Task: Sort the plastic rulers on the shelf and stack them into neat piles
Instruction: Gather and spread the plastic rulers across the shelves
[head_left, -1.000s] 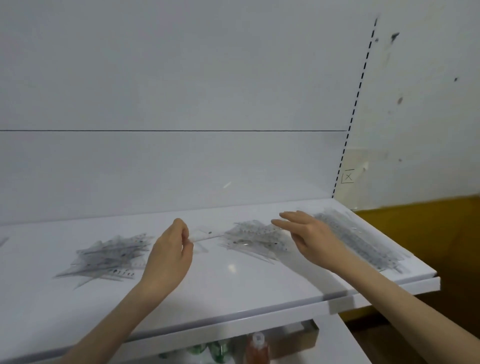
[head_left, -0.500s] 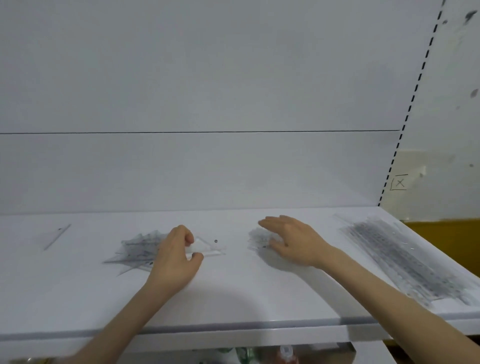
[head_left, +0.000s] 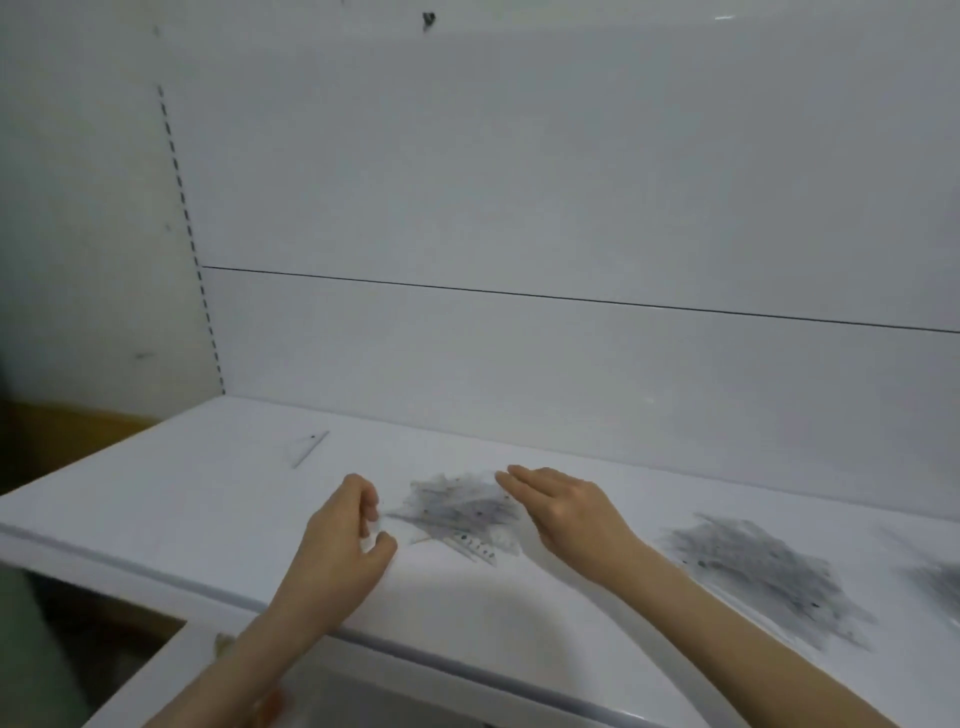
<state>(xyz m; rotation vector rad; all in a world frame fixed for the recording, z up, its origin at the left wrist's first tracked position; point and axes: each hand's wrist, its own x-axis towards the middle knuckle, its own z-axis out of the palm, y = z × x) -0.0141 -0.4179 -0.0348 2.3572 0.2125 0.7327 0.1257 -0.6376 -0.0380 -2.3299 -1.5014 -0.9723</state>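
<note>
Several clear plastic rulers lie in a loose pile (head_left: 462, 512) on the white shelf (head_left: 156, 493). My left hand (head_left: 348, 540) is just left of this pile, its thumb and curled fingers pinching a clear ruler (head_left: 375, 526) that barely shows. My right hand (head_left: 566, 512) hovers at the pile's right side with its fingers straight. A second, larger pile (head_left: 753, 571) lies further right. A third pile (head_left: 940, 582) is cut off by the right edge. One single ruler (head_left: 310, 448) lies alone at the back left.
A white back panel (head_left: 519, 208) rises behind the shelf. A slotted upright (head_left: 192, 244) runs up its left side. The shelf's front edge (head_left: 415, 660) crosses under my forearms. A lower shelf (head_left: 363, 696) shows below.
The view has swung left. My left hand carried the clear ruler leftward to the left pile. My right hand came off the middle pile and now hovers at the left pile.
</note>
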